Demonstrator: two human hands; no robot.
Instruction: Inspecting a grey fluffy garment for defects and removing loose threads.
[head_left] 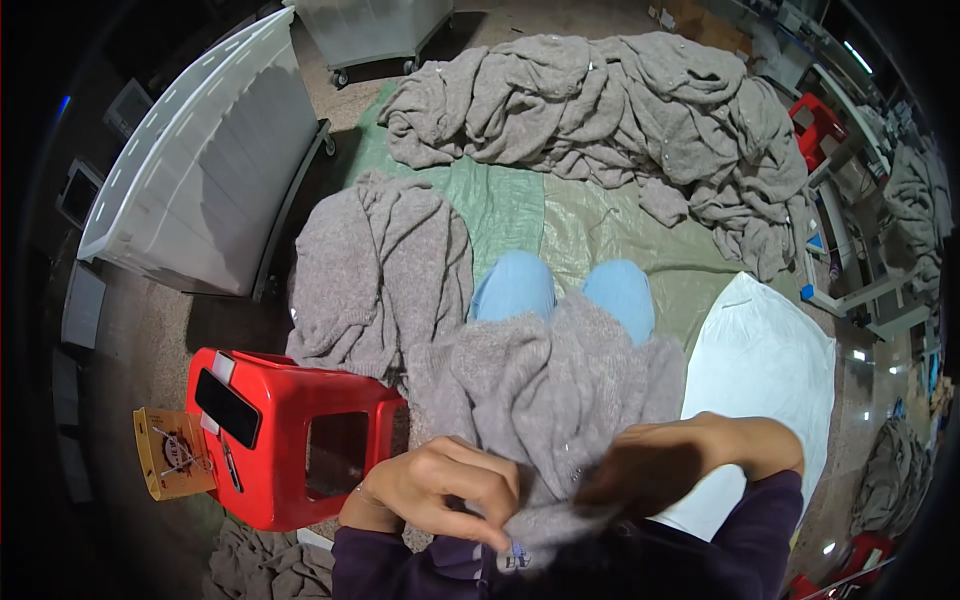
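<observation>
grey knit [490,370] lies over the knees [515,285], left hand [440,485] with fingers [486,488] pinching its near edge, right hand [672,455] too shadowed to tell; holding that edge lightly taut probably helps.

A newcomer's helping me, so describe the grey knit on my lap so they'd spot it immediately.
Find the red stool bearing a black phone. To its right, the grey knit lies just below light-blue knees. Unlike the other grey heaps, it's pinched in your left hand.
</observation>
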